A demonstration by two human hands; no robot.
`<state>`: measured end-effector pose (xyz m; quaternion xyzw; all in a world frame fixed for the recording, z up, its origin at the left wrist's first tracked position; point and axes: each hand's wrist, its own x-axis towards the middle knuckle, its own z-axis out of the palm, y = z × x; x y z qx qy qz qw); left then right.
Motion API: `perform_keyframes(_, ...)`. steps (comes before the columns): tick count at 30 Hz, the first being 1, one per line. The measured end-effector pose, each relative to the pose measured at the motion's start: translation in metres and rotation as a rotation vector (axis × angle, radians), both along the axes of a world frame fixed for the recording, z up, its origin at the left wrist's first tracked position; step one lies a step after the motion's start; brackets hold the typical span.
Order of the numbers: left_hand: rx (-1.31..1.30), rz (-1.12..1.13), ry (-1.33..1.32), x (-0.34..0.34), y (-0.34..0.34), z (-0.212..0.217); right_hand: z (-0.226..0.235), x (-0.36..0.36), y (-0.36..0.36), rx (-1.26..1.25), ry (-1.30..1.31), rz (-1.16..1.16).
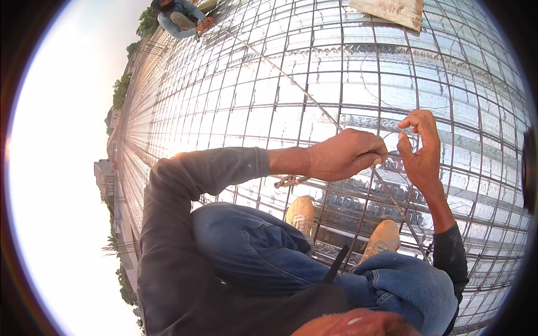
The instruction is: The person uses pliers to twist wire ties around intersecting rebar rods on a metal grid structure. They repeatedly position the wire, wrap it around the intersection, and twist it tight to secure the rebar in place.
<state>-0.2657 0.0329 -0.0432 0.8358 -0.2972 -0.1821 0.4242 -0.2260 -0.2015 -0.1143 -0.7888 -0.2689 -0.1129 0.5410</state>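
My left hand [350, 154] is closed in a fist over the steel bar mesh [342, 73], thumb and fingertips pinched together near a bar crossing. From the heel of that hand sticks out a small metal tool [288, 181], pincers-like, with a reddish spot; most of it is hidden. Just right of it, my right hand [423, 151] is raised with thumb and forefinger curled apart, and no thing shows clearly between them. Thin loose wire [392, 134] loops near both hands. A long diagonal bar [286, 75] crosses the mesh and passes under my left hand.
Ribbed shiny metal decking [319, 84] lies beneath the mesh. My knees are bent, with dusty shoes [381, 239] among the bars. A co-worker [182, 19] crouches at the far left, hands on the mesh. A wooden board [395, 12] rests at the far side. Trees [120, 89] stand beyond the edge.
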Motion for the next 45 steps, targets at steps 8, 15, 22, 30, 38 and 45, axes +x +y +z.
perform_keyframes(8,-0.052,0.199,0.704,-0.024,0.039,0.044,-0.038,-0.015,0.013,0.425,0.780,0.632)
perform_keyframes(15,0.219,0.121,0.537,-0.082,0.111,0.024,-0.018,-0.032,0.044,-0.026,0.513,0.676)
perform_keyframes(22,0.400,0.019,0.624,-0.136,0.110,0.003,-0.026,-0.074,0.073,-0.464,0.054,0.690)
perform_keyframes(30,0.580,0.170,0.346,-0.149,0.105,-0.012,-0.018,-0.074,0.074,-0.655,-0.095,0.614)
perform_keyframes(38,0.522,0.133,0.283,-0.142,0.059,-0.015,-0.034,-0.098,0.047,-0.314,-0.219,0.627)
perform_keyframes(45,0.461,-0.055,0.119,-0.084,0.032,-0.025,-0.043,-0.101,-0.001,-0.210,0.168,0.550)
